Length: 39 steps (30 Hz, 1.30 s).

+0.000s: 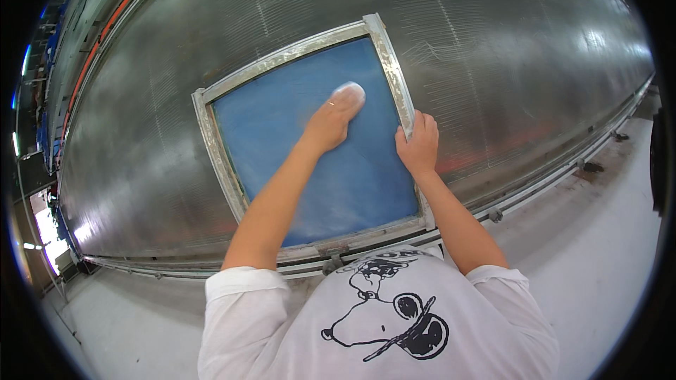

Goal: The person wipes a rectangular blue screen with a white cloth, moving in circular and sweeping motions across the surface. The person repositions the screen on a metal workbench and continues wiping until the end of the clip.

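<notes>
A screen-printing frame (310, 42) with worn, whitish metal bars lies on the long metal table, stretched with blue mesh (282, 127). My left hand (329, 121) reaches over the mesh, its fingers closed on a white cloth (354, 90) that rests on the blue surface toward the upper right. The cloth is slightly blurred, so its folds cannot be made out. My right hand (421, 142) wraps round the right bar of the frame, thumb on the inner side and fingers over the outer side.
The shiny metal table (493, 63) spreads to both sides, scuffed with fine lines. A metal rail (549, 169) with small brackets runs along its near edge, in front of my body. Beyond the far edge runs an orange strip (113, 21). Pale floor (591, 239) shows at lower right.
</notes>
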Available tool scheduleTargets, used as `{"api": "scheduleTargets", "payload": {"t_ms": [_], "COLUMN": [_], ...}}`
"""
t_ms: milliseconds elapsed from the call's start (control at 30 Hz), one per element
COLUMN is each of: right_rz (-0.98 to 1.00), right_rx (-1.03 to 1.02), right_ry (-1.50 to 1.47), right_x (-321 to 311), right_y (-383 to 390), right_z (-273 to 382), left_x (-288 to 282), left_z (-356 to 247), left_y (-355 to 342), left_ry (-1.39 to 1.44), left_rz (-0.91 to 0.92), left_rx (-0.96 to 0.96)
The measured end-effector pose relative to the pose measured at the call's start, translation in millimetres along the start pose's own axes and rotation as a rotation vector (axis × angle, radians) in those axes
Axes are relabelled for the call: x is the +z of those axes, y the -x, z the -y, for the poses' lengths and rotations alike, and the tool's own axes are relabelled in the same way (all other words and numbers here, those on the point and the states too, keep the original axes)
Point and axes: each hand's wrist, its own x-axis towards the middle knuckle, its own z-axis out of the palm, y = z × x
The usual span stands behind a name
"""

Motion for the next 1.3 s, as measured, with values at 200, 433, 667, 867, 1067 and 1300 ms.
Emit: {"api": "scheduleTargets", "payload": {"t_ms": [200,433,667,867,1067,1300], "right_rz": [0.002,-0.040,-0.035,-0.055,0.019,-0.021], "right_rx": [0.005,0.012,0.006,0.010,-0.057,-0.185], "right_ry": [-0.010,-0.007,-0.032,-0.047,0.062,0.038], "right_x": [-2,1,1,0,7,-9], "right_y": [2,1,1,-4,6,-16], "right_z": [4,-1,-4,-7,2,-22], "left_x": [11,6,70,56,53,0], "left_z": [-1,-45,-129,-144,-134,-223], "left_y": [8,86,74,123,203,238], "left_ry": [-0.051,0.143,0.223,0.181,-0.024,0.623], "left_rz": [-0.214,0.198,-0.064,-0.043,-0.352,-0.596], "left_rx": [-0.359,-0.014,-0.249,-0.101,-0.594,-1.002]}}
